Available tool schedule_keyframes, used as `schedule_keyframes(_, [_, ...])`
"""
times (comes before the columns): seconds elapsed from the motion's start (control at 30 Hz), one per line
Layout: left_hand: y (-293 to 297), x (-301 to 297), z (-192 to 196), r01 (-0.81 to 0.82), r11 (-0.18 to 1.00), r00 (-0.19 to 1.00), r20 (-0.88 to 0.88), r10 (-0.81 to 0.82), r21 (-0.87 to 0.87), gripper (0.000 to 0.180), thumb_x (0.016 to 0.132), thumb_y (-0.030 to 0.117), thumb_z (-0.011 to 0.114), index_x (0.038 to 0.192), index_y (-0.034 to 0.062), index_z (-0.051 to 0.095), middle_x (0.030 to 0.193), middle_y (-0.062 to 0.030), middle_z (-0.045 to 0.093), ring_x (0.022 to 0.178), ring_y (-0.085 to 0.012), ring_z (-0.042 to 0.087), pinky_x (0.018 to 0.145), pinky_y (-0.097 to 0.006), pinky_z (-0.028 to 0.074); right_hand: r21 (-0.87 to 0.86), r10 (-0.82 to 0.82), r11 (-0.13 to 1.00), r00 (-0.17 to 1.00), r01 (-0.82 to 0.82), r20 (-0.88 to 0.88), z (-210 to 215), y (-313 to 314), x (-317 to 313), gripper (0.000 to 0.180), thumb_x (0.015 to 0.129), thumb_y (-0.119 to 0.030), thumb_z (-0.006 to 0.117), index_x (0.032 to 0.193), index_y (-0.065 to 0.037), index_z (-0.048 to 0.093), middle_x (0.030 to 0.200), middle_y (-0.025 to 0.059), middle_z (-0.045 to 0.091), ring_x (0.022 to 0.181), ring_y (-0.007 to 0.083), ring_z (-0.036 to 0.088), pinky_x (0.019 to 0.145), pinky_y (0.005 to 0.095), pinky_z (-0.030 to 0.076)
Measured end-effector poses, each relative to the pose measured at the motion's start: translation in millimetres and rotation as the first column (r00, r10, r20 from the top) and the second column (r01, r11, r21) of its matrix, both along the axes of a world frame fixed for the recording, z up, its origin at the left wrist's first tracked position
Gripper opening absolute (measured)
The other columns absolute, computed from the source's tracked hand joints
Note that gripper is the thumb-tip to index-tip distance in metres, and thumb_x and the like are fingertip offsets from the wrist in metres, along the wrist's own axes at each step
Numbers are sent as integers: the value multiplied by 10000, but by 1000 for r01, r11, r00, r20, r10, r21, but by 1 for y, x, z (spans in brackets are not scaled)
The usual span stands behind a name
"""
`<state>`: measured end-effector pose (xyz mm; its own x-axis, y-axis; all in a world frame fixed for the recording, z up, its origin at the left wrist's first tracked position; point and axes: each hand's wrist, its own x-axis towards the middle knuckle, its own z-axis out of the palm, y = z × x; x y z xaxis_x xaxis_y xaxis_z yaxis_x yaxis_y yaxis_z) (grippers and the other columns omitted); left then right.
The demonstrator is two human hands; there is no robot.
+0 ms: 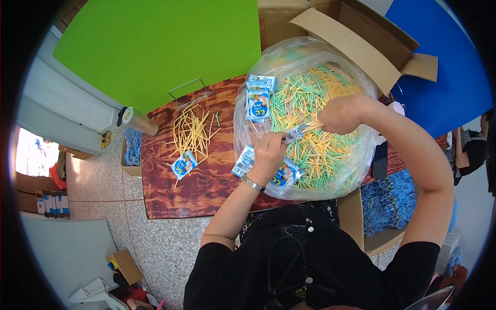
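Observation:
My left hand [268,154], with a watch on its wrist, pinches a small blue and white packet [295,134] over the heap of thin sticks. My right hand [341,114] is closed around a few pale yellow sticks [314,125], whose ends meet the packet's mouth. Below both hands, green, yellow and pinkish sticks [316,173] fill a large clear plastic bag [361,173]. Several blue packets [258,103] lie on the bag's left side, and others [285,173] lie beside my left wrist.
On the reddish wood-patterned table [170,199], a loose pile of yellow sticks [190,133] lies left, with one packet [184,164] by it. A clear cylindrical container [140,121] stands at the left edge. Behind are a green board [165,46] and an open cardboard box [356,49]. A dark phone [380,160] lies right.

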<state>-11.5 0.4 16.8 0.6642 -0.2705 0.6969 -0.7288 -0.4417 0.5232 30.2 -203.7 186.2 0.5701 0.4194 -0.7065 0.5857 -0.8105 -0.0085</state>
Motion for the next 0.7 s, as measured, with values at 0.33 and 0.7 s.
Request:
schedule_keyframes(0.33, [-1,1,5,-37,993,999,18,35,112,235,728,-28,689,938,27,599,781,-122,610,702,-304,617,614,-392,499,-123,-12,992,982,35,187,19,42,-20,178,824,-113,570,881,-42,723,913,122,712,867,278,688,726,401,541])
schedule_keyframes(0.7, [-4,-4,9,-74,997,971,-228,66,-28,158,773,-10,659,913,1,586,784,-174,634,697,-350,643,585,-415,517,1,-82,996,954,86,288,13,34,-27,186,836,-103,551,906,-45,714,919,133,710,887,289,690,744,409,547])
